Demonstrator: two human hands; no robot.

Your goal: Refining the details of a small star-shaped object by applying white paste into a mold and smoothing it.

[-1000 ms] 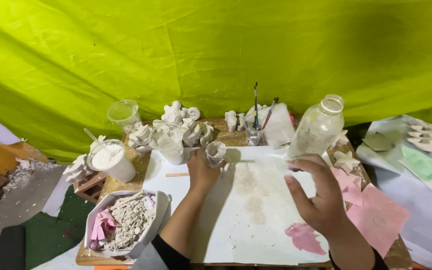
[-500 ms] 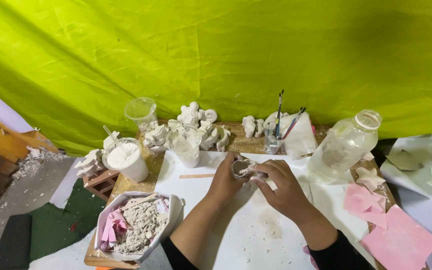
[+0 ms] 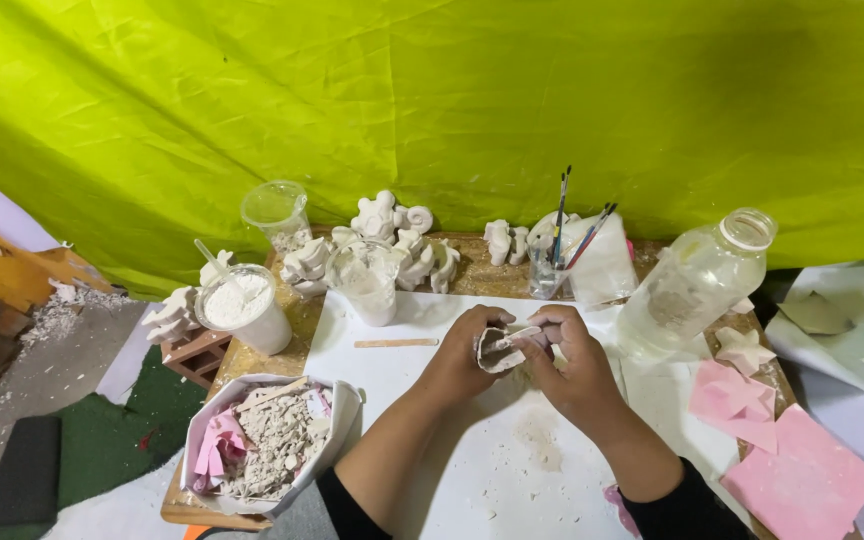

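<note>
Both hands meet at the centre of the white sheet (image 3: 472, 450): the left hand (image 3: 462, 355) is cupped around a small grey-white mould (image 3: 500, 350), and the right hand (image 3: 572, 365) pinches its rim from 3 o'clock, fingers narrow and closed on it. Open room lies mainly toward 6 o'clock, where the sheet is bare but for plaster dust; the table edge runs close at 7 o'clock under the bag of plaster rubble (image 3: 277, 440). At 9 o'clock from the hands lies 1 wooden stick (image 3: 396, 343), apart from them. Toward 12 o'clock the space is crowded — a cluster of white plaster figures (image 3: 392, 245), too overlapped to count, 1 cloudy cup (image 3: 367, 285) and 1 glass with about 3 brushes (image 3: 552, 260). At 10 o'clock stand 2 more cups — 1 tub of white powder (image 3: 242, 310) and 1 clear cup (image 3: 277, 213). At 2 o'clock leans 1 clear bottle (image 3: 692, 285), near the right hand; 1 plaster star (image 3: 742, 350) and 2 pink sheets (image 3: 782, 450) lie at 4 o'clock.
</note>
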